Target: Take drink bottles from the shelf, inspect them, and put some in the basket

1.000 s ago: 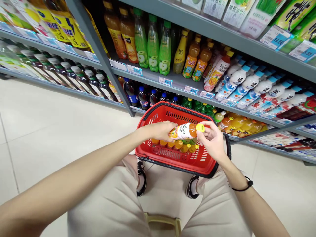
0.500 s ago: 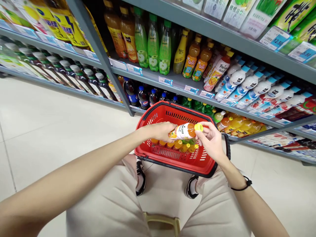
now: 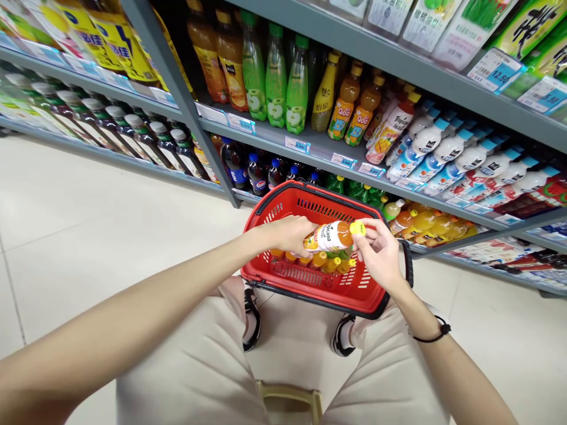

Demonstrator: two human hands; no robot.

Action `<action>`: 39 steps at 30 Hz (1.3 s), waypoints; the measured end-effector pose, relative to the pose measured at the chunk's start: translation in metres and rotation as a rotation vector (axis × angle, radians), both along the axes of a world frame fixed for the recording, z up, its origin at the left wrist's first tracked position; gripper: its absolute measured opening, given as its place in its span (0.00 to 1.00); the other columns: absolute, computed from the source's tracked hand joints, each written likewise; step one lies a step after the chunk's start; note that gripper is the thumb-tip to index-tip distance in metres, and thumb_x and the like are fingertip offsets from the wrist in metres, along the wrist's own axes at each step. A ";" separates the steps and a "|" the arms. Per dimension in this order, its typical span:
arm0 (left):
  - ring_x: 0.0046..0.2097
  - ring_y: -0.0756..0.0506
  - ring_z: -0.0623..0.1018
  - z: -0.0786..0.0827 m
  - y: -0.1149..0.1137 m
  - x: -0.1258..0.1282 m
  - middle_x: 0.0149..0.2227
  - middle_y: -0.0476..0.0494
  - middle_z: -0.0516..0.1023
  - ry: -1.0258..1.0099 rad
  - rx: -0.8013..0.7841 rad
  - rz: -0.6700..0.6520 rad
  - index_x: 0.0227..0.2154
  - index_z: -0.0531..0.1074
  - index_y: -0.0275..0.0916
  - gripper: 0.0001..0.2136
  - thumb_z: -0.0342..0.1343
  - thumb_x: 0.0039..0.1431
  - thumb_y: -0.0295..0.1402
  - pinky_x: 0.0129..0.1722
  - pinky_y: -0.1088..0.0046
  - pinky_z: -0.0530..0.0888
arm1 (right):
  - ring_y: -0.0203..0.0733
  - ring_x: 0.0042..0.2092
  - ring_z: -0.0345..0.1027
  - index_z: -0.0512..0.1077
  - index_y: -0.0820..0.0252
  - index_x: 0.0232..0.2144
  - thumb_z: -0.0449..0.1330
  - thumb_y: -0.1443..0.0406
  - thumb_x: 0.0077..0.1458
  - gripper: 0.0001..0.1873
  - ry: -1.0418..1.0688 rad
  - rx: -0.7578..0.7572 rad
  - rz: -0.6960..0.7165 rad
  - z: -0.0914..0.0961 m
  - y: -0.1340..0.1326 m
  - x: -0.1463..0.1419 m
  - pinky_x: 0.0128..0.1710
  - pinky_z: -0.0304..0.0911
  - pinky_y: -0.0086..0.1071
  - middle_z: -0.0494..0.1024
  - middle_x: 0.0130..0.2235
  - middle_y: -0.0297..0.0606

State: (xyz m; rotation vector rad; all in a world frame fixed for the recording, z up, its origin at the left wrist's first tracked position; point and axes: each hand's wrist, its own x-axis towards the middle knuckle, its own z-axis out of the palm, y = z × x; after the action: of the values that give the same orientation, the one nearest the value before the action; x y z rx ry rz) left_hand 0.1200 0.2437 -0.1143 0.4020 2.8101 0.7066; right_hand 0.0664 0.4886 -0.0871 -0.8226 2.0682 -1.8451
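A juice bottle (image 3: 330, 235) with a white Tropicana label, orange contents and a yellow cap lies nearly level over a red shopping basket (image 3: 305, 293). Wrapped round its base end is my left hand (image 3: 293, 234). At the other end, the fingers and thumb of my right hand (image 3: 375, 248) pinch the yellow cap (image 3: 358, 228). Below the held bottle, several yellow-capped bottles (image 3: 319, 260) stand in a row inside the basket, partly covered by my left hand and the juice bottle.
Ahead, grey shelves (image 3: 310, 144) carry several drinks, among them green apple bottles (image 3: 275, 85), white blue-capped bottles (image 3: 425, 144) and dark cola bottles (image 3: 257, 177). The basket sits between my feet on pale floor tiles (image 3: 88, 248). A beige stool (image 3: 290, 391) shows beneath me.
Both hands keep the same hold on the juice bottle. The bottle has turned slightly, so its label sits a little differently; the basket and shelves are almost unchanged.
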 end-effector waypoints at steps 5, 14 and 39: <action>0.35 0.41 0.83 -0.003 0.001 0.000 0.35 0.43 0.84 -0.017 -0.037 0.002 0.43 0.79 0.41 0.20 0.68 0.47 0.43 0.34 0.71 0.72 | 0.31 0.22 0.64 0.71 0.57 0.46 0.67 0.58 0.62 0.14 0.005 0.010 -0.003 -0.001 0.000 0.000 0.22 0.57 0.27 0.76 0.27 0.29; 0.38 0.40 0.83 0.000 -0.001 -0.001 0.38 0.41 0.83 -0.021 -0.007 0.012 0.42 0.78 0.40 0.20 0.68 0.47 0.43 0.36 0.71 0.72 | 0.31 0.21 0.64 0.72 0.58 0.46 0.68 0.57 0.62 0.16 -0.002 0.013 -0.008 0.002 -0.001 0.000 0.21 0.57 0.26 0.77 0.27 0.30; 0.31 0.41 0.82 0.017 -0.012 0.014 0.38 0.32 0.85 -0.670 1.210 0.331 0.36 0.84 0.34 0.22 0.68 0.52 0.51 0.31 0.67 0.78 | 0.29 0.20 0.51 0.77 0.59 0.43 0.70 0.56 0.56 0.16 -0.359 -0.303 -0.037 0.024 0.015 -0.025 0.20 0.48 0.27 0.59 0.22 0.23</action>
State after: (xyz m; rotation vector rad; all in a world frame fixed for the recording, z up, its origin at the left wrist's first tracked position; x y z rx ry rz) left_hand 0.1336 0.2316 -0.0976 -0.1495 1.5629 2.0844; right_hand 0.0418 0.5040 -0.0628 -0.4702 1.6209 -2.1727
